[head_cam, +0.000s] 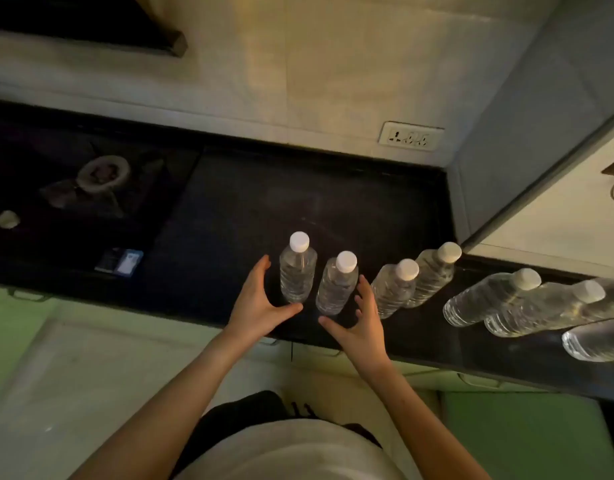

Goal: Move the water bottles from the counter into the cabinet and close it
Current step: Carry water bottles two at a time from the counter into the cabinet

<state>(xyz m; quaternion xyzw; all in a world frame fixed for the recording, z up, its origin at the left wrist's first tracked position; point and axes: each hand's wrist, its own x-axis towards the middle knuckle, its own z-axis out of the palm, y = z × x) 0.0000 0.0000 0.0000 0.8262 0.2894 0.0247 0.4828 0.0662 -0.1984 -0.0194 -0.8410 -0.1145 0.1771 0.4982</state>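
Observation:
Several clear water bottles with white caps stand in a row on the black counter (pixel 250 209). The leftmost bottle (pixel 297 271) and the second bottle (pixel 336 285) stand side by side near the front edge. My left hand (pixel 259 303) is open, cupped just left of the leftmost bottle, thumb reaching under it. My right hand (pixel 362 317) is open, right of the second bottle, fingers spread. Neither hand grips a bottle. More bottles (pixel 395 287) (pixel 433 275) (pixel 485 299) continue to the right.
A gas stove burner (pixel 103 173) sits at the left of the counter, with a small blue box (pixel 120 261) near the front edge. A wall socket (pixel 411 136) is on the tiled wall. A tall grey cabinet side (pixel 527 133) rises at the right. Green cabinet doors (pixel 520 434) lie below.

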